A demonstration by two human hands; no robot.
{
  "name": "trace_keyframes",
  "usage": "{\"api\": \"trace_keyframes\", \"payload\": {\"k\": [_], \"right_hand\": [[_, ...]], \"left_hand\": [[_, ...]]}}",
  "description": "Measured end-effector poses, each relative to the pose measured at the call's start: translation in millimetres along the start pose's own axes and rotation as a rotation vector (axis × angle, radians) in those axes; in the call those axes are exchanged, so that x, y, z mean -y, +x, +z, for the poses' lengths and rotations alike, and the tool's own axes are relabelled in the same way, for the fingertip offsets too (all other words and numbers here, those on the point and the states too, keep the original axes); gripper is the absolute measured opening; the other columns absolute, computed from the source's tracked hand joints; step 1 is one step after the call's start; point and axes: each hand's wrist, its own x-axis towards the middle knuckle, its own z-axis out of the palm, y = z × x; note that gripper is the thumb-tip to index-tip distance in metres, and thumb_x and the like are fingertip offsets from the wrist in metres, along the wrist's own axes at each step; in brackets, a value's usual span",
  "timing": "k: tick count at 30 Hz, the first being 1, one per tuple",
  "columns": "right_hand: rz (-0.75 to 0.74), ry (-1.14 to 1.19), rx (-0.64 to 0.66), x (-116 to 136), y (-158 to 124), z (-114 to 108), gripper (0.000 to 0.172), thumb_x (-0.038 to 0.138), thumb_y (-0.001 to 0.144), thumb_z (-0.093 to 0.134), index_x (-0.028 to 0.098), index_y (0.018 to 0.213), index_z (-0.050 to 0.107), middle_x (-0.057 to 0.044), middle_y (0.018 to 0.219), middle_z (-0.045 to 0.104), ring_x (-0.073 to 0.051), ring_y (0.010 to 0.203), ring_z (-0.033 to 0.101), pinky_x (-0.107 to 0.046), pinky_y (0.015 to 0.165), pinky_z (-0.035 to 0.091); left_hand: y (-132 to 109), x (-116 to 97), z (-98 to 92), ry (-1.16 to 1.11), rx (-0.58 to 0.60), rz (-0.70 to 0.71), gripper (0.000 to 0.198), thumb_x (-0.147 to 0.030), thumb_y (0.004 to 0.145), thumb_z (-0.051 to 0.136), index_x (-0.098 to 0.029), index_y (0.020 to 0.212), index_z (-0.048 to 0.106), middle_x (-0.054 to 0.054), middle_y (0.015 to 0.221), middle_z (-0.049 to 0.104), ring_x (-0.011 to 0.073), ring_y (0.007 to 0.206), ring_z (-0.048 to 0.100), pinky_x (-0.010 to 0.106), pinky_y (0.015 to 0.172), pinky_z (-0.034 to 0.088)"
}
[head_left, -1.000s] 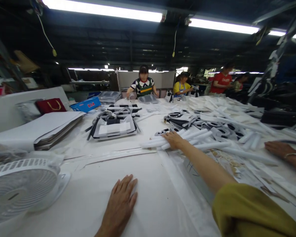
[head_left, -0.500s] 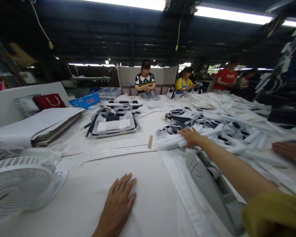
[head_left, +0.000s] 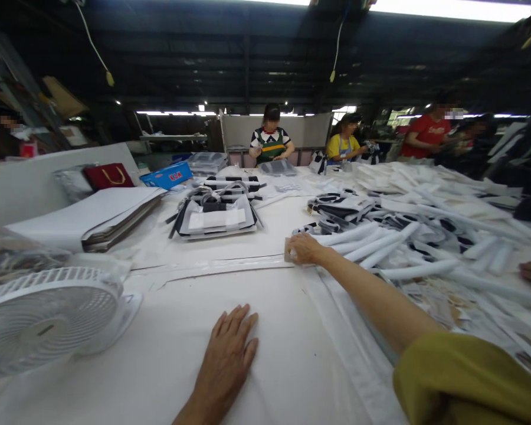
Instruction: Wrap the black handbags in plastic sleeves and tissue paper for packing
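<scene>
Left hand (head_left: 230, 353) lies flat on the table (head_left: 287, 319), outstretched. Right hand (head_left: 307, 248) touches a card (head_left: 287, 249) beside white rolls (head_left: 390, 245); I cannot tell its grip.

Tan pc (head_left: 287, 250), wht rolls (head_left: 389, 247), mustard sleeve (head_left: 464, 378), maroon bag (head_left: 100, 177), blu box (head_left: 157, 179) w/ red ltrs (head_left: 176, 176).

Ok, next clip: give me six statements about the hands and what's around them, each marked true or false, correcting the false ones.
1. The left hand lies palm down on the white table. True.
2. Both hands lie flat. False: the right hand is curled at a small tan piece.
3. A white fan sits to the left of the left hand. True.
4. The white fan is nearer the right hand. False: it is nearer the left hand.
5. White rolls lie to the right of the right hand. True.
6. The white rolls touch the white fan. False: they are well apart.
</scene>
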Motion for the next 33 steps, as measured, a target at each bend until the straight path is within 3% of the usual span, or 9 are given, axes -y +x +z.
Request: {"api": "trace_keyframes", "payload": {"k": [3, 6, 11, 15, 18, 22, 26, 29, 33], "right_hand": [[0.009, -0.007, 0.011, -26, -17, -1, 0.019, 0.022, 0.078, 0.066, 0.019, 0.094, 0.075, -0.012, 0.11, 0.07, -0.027, 0.109, 0.061, -0.041, 0.101, 0.037], [0.024, -0.011, 0.012, -33, -27, -5, 0.018, 0.017, 0.078, 0.064, 0.018, 0.093, 0.075, -0.011, 0.105, 0.072, -0.027, 0.103, 0.064, -0.04, 0.097, 0.04], [0.044, -0.012, -0.062, 9, -13, -10, 0.034, 0.025, 0.085, 0.06, 0.016, 0.117, 0.069, -0.016, 0.126, 0.065, -0.03, 0.122, 0.055, -0.047, 0.108, 0.029], [0.097, -0.02, 0.026, 49, 11, -11, 0.023, 0.025, 0.081, 0.064, 0.012, 0.098, 0.074, -0.017, 0.101, 0.074, -0.03, 0.101, 0.068, -0.047, 0.1, 0.038], [0.157, -0.021, 0.031, 60, 21, -7, 0.021, 0.011, 0.086, 0.055, 0.011, 0.098, 0.072, -0.017, 0.102, 0.074, -0.026, 0.097, 0.07, -0.047, 0.1, 0.038], [0.182, 0.002, -0.028, 61, 13, -3, 0.025, 0.007, 0.09, 0.047, 0.011, 0.097, 0.071, -0.016, 0.102, 0.075, -0.025, 0.1, 0.069, -0.046, 0.103, 0.037], [0.155, 0.034, -0.165, 64, -5, -15, 0.032, 0.006, 0.092, 0.045, 0.017, 0.111, 0.067, -0.009, 0.109, 0.074, -0.019, 0.107, 0.066, -0.04, 0.113, 0.027], [0.173, 0.092, -0.368, 61, -28, -38, 0.043, 0.006, 0.095, 0.038, 0.022, 0.129, 0.059, -0.006, 0.126, 0.068, -0.016, 0.123, 0.057, -0.041, 0.119, 0.015], [0.254, 0.279, -0.708, 37, -90, -68, 0.04, 0.011, 0.098, 0.037, 0.024, 0.125, 0.064, -0.003, 0.126, 0.068, -0.016, 0.121, 0.059, -0.038, 0.117, 0.025]], "left_hand": [[0, 0, 0.6, -0.021, -0.007, -0.007, 0.04, -0.028, 0.094, 0.048, -0.028, 0.133, 0.055, 0.002, 0.14, 0.057, 0.0204, 0.128, 0.052, 0.04, 0.11, 0.039], [1, 0, 2.0, -0.033, -0.013, -0.008, 0.039, -0.029, 0.094, 0.048, -0.027, 0.132, 0.056, 0.003, 0.139, 0.058, 0.021, 0.127, 0.053, 0.041, 0.11, 0.038], [1, 3, 6.0, -0.034, -0.021, 0.009, 0.04, -0.032, 0.095, 0.045, -0.027, 0.132, 0.057, 0.003, 0.139, 0.059, 0.0213, 0.127, 0.054, 0.041, 0.11, 0.038], [-2, 13, 17.6, -0.027, -0.047, 0.035, 0.042, -0.036, 0.095, 0.041, -0.029, 0.133, 0.057, 0.002, 0.141, 0.057, 0.0224, 0.128, 0.053, 0.044, 0.109, 0.037], [-2, 22, 28.4, -0.038, -0.052, 0.074, 0.045, -0.04, 0.095, 0.038, -0.028, 0.136, 0.055, 0.003, 0.142, 0.056, 0.0237, 0.128, 0.052, 0.045, 0.108, 0.037], [0, 26, 31.3, -0.034, -0.039, 0.111, 0.047, -0.039, 0.097, 0.032, -0.025, 0.135, 0.056, 0.005, 0.142, 0.056, 0.0239, 0.128, 0.053, 0.047, 0.108, 0.038], [2, 25, 26.3, -0.008, -0.009, 0.122, 0.047, -0.038, 0.096, 0.032, -0.024, 0.133, 0.058, 0.006, 0.139, 0.058, 0.0247, 0.127, 0.054, 0.048, 0.107, 0.04], [4, 23, 23.1, -0.013, 0.006, 0.114, 0.048, -0.038, 0.096, 0.032, -0.024, 0.133, 0.058, 0.006, 0.14, 0.058, 0.0256, 0.128, 0.053, 0.049, 0.107, 0.04], [6, 21, 18.6, -0.019, 0.018, 0.129, 0.048, -0.036, 0.096, 0.032, -0.022, 0.133, 0.058, 0.007, 0.14, 0.058, 0.0263, 0.13, 0.051, 0.049, 0.108, 0.04]]}}
